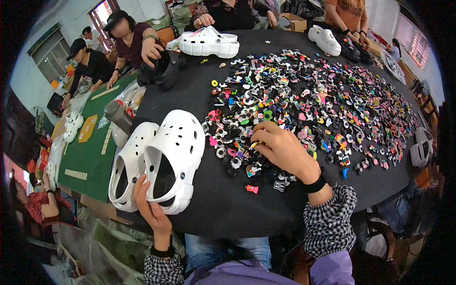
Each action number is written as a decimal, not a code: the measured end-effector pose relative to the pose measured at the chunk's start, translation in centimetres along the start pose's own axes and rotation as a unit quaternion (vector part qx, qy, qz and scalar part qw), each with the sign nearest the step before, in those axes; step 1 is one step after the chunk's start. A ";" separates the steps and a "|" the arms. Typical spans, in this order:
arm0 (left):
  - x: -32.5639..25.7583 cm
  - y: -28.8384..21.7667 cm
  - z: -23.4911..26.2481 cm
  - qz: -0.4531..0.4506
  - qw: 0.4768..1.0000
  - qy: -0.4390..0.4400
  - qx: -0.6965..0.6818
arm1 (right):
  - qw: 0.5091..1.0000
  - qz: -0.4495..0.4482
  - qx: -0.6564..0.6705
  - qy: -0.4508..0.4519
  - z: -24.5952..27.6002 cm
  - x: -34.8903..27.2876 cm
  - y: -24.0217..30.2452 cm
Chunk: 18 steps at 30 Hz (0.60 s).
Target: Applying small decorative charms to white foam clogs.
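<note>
- At the near edge of the round black table (228, 213), the left hand (151, 206) cups the heel of a white clog (175, 159), fingers curled up around its back rim.
- A second white clog (128, 164) lies touching it on the left side, both with toes pointing away.
- The right hand (284, 149) rests on a wide spread of small colourful shoe charms (308, 104), fingertips pressed together on one charm (too small to tell which).
- A pink charm (251, 189) lies apart, near the wrist.
- Across the table, other people handle a black shoe (164, 71) and more white clogs (209, 42).
</note>
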<state>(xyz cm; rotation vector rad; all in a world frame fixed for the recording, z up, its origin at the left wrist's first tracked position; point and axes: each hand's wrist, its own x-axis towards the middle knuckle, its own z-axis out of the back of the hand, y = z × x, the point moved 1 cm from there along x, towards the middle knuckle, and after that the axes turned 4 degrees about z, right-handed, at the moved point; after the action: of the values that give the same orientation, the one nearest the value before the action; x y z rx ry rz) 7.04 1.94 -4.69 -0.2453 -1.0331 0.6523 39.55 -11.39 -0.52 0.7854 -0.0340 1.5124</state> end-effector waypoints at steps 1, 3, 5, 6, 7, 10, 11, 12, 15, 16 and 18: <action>0.0 0.0 0.0 0.001 1.000 -0.003 0.005 | 1.000 -0.012 0.028 0.010 0.1 0.0 0.0; 0.2 -0.2 0.1 -0.005 1.000 -0.004 0.008 | 0.998 -0.017 0.059 0.022 0.1 0.0 0.0; 0.2 -0.5 0.0 -0.003 1.000 -0.009 0.013 | 0.991 0.016 0.124 0.041 -0.3 -0.1 0.6; 0.2 -0.4 -0.1 -0.005 1.000 -0.010 0.009 | 0.993 0.062 0.096 0.036 -0.7 -0.3 0.7; 0.2 -0.3 -0.2 -0.007 1.000 -0.011 0.006 | 0.992 0.067 0.099 0.037 -0.8 -0.4 0.9; -0.1 0.1 -0.3 0.002 1.000 -0.019 0.011 | 0.987 0.123 0.072 0.072 -1.2 -0.6 1.6; -0.1 0.1 -0.2 0.007 1.000 -0.025 0.008 | 0.986 0.129 0.075 0.076 -1.3 -0.7 1.8; 0.0 -0.1 -0.2 0.004 1.000 -0.030 0.003 | 0.984 0.137 0.056 0.098 -1.3 -0.8 2.1; 0.0 0.2 -0.1 0.018 0.999 -0.027 -0.003 | 0.979 0.169 0.008 0.114 -1.6 -1.1 2.7; 0.2 -0.1 -0.1 0.014 0.999 -0.029 -0.001 | 0.977 0.169 -0.013 0.125 -1.5 -1.1 2.9; 0.2 -0.1 -0.2 0.016 0.999 -0.032 -0.008 | 0.977 0.171 -0.035 0.125 -1.7 -1.1 2.9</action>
<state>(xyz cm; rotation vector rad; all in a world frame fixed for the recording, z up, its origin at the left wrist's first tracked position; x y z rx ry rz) 7.32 1.98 -4.62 -0.2560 -1.0984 0.6851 36.13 -11.87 -1.07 0.5456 -0.0348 1.9179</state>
